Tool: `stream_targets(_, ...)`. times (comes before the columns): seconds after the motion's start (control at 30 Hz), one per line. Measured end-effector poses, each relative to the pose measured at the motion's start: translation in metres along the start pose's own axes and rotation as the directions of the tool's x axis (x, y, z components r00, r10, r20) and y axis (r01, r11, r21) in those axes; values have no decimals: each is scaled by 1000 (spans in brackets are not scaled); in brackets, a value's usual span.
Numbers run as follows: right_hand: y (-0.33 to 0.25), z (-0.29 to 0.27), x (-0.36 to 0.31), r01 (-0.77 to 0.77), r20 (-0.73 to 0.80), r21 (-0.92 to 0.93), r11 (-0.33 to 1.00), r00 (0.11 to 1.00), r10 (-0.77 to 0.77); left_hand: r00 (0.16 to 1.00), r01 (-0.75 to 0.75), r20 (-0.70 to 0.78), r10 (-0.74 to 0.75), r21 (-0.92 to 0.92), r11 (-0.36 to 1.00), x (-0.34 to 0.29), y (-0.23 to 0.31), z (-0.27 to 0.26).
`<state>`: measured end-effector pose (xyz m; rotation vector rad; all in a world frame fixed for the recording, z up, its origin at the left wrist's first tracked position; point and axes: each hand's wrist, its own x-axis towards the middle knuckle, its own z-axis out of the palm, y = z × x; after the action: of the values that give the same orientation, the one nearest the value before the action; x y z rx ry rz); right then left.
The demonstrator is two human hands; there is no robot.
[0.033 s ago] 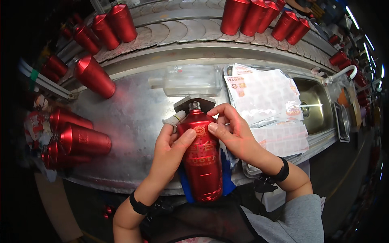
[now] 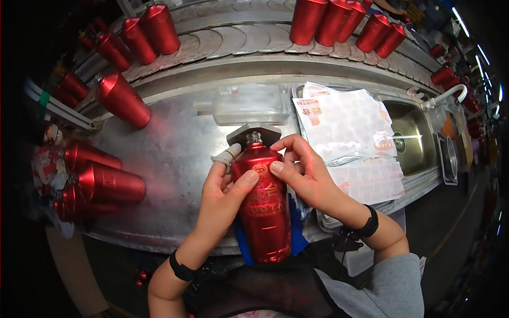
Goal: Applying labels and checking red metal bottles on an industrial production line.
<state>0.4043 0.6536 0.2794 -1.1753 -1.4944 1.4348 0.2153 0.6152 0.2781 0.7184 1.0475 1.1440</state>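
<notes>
A glossy red bottle [image 2: 263, 222] with gold print and a bare, threaded neck lies before me, its neck pointing away from me. My left hand [image 2: 225, 186] grips its left shoulder, the thumb pressed on the front; a white cover with a yellow band wraps one fingertip. On the opposite shoulder, my right hand [image 2: 301, 168] holds it with the thumb on the front and the forefinger bent near the neck. Behind the neck is a grey angled rest [image 2: 271, 132]. Blue cloth [image 2: 298, 241] shows beneath the bottle. Fingers under the bottle are hidden.
Printed label sheets [image 2: 344, 127] lie on a tray right of the bottle, beside a metal sink [image 2: 416, 151] with a white tap [image 2: 457, 91]. A clear plastic container [image 2: 252, 103] stands behind. Several red bottles [image 2: 111, 183] are at left; more ride the plated conveyor [image 2: 233, 42] along the back.
</notes>
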Motion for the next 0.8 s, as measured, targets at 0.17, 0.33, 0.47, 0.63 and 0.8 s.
stream_targets(0.17, -10, 0, -2, -8, 18, -156, 988, 1000, 11, 998, -63, 26, 60, 118, 991, 0, 1, 3)
stream_targets(0.33, -6, 1, -1, 70, 13, -189, 979, 998, -69, 995, -102, 14, 101, 118, 988, 2, -5, 4)
stream_targets(0.47, -8, 0, -3, 55, 7, -198, 979, 998, -55, 999, -52, -12, 53, 35, 998, 2, -3, 3)
stream_targets(0.63, -20, 5, -4, 50, -14, -297, 954, 998, -56, 994, -111, -16, 113, 71, 991, -4, -6, 6)
stream_targets(0.8, -20, 5, -4, 48, -26, -324, 945, 998, -60, 989, -145, -18, 148, 108, 984, 0, -7, 7)
